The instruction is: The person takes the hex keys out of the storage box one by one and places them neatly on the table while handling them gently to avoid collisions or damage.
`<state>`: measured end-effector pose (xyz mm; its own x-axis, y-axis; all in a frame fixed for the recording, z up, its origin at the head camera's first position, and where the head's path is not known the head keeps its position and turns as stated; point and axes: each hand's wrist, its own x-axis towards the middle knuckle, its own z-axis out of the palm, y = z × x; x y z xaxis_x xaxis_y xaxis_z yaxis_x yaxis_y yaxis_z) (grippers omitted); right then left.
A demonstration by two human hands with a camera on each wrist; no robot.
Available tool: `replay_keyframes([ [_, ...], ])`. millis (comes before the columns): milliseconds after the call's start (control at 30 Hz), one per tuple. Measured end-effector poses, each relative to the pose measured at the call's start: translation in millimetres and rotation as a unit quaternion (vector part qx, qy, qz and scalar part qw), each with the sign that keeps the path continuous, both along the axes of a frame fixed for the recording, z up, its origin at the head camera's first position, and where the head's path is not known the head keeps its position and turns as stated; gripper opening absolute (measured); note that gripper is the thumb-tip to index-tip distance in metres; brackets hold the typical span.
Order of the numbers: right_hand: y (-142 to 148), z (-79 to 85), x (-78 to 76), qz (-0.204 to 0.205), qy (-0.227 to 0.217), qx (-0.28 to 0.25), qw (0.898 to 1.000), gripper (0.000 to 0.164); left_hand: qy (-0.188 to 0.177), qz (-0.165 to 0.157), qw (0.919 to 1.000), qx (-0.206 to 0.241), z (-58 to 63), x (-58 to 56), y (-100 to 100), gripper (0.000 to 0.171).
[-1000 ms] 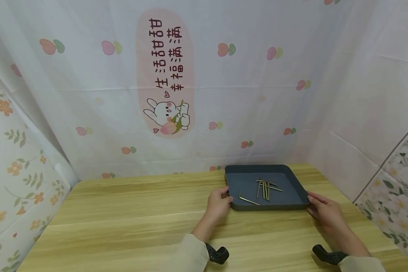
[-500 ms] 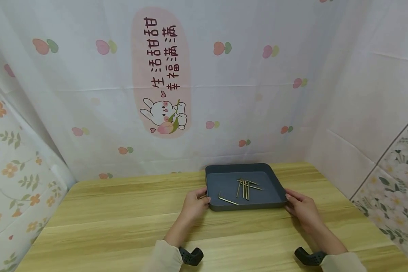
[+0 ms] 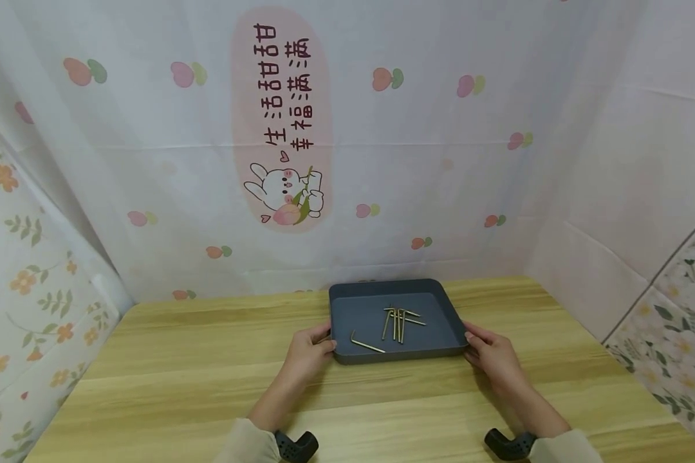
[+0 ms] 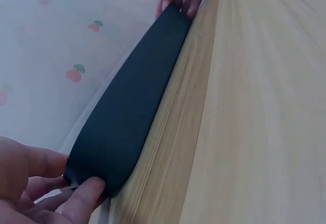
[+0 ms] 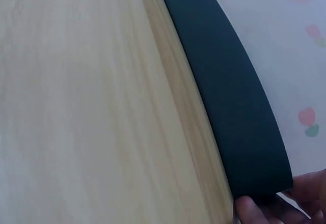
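A shallow dark blue-grey tray (image 3: 365, 312) is held between my two hands near the back of the table. My left hand (image 3: 308, 354) grips its left end at the near corner, thumb on the front wall. At the opposite end my right hand (image 3: 494, 357) grips the near right corner. Several gold-coloured L-shaped hex keys (image 3: 398, 325) lie in a loose bunch inside, and a single hex key (image 3: 367, 346) rests apart near the front left. Both wrist views show the front wall of the tray (image 4: 127, 102) close over the wood, with the left fingers (image 4: 86, 198) curled at its corner.
The wood-grain table (image 3: 197, 373) extends to the left and in front of the tray. A white patterned curtain (image 3: 411, 161) hangs right behind the table's back edge. Floral cloths (image 3: 29, 308) stand at the left and right sides.
Both hands have moved left with the tray between them, from the right part of the table toward its middle. The hex keys keep their places inside it.
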<state>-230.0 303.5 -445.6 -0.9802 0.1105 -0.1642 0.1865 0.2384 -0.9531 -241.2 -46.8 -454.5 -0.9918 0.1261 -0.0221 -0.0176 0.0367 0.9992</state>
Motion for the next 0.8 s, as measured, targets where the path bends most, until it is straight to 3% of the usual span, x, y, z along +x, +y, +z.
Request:
replay_keyframes([
  [300,-26.9,-1.5,4.0,0.019,0.020,0.017,0.999,0.046,-0.009,0.018,0.9997,-0.012,0.8,14.3,-30.7,0.048],
  [800,-50.1,2.7,21.6,0.036,0.047,0.092,0.994,0.040,-0.023,0.042,0.9983,-0.033,1.7,41.7,-56.7,0.049],
])
